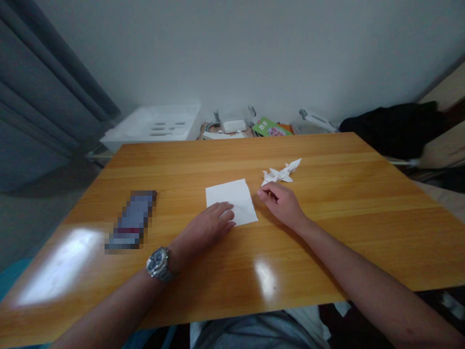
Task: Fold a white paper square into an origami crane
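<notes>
A squarish sheet of white paper lies on the wooden table, one edge slightly uneven. My left hand rests flat over its lower left part, fingers stretched out and covering that corner. Just right of the sheet, my right hand is low over the table with its fingers curled and thumb drawn in; whether anything is between the fingertips is hidden. Directly beyond those fingers sit several small folded white paper figures in a slanting row, the nearest one partly covered by the hand.
A phone-like device, blurred out, lies at the table's left. Behind the far edge are a white tray-like piece, a green booklet, a white box and cables. Dark cloth is heaped at the right; a grey curtain hangs left.
</notes>
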A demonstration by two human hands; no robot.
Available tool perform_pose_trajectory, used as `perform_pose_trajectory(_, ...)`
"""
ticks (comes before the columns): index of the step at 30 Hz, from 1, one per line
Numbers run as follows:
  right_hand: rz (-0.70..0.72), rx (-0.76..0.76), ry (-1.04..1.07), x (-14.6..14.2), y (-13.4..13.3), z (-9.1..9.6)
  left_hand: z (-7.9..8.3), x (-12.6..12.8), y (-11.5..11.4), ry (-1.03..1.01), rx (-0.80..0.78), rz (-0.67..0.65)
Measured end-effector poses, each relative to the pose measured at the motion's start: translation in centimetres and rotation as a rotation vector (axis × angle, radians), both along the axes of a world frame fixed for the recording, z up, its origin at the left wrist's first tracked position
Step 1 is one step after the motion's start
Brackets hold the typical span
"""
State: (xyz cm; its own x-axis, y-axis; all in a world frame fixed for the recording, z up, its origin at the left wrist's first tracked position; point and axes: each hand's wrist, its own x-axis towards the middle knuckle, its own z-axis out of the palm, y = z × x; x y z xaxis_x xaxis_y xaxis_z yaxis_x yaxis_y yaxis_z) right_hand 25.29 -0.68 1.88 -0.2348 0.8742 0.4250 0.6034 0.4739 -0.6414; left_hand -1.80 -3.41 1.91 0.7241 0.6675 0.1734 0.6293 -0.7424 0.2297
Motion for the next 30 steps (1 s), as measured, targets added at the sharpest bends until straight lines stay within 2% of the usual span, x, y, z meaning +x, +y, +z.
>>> perform_pose_trajectory(5,0.148,0.111,-0.135,-1.3,-0.6,-0.4,-0.8,0.9,-0.3,-0.020,-0.010,0.000)
perform_pose_trajectory(12,0.256,0.058,-0.272,-1.6,-0.5,-1.7,-0.6,1.6,0.1,-0.208,-0.153,0.045)
perform_pose_trajectory(16,0.216,0.034,-0.299,-1.2,-0.2,-1.9,-0.4,1.8,1.2,-0.249,-0.042,0.095)
perform_pose_trajectory(21,0.118,0.007,-0.341,-0.7,0.3,-2.2,-0.8,2.3,2.5,-0.125,0.087,0.191)
perform_pose_trajectory(26,0.009,0.018,-0.393,0.7,1.3,-2.6,-2.0,2.7,3.1,-0.017,0.087,0.233)
perform_pose_trajectory(30,-0.039,0.033,-0.369,2.0,1.9,-2.2,-2.2,2.9,3.1,-0.009,0.086,0.243)
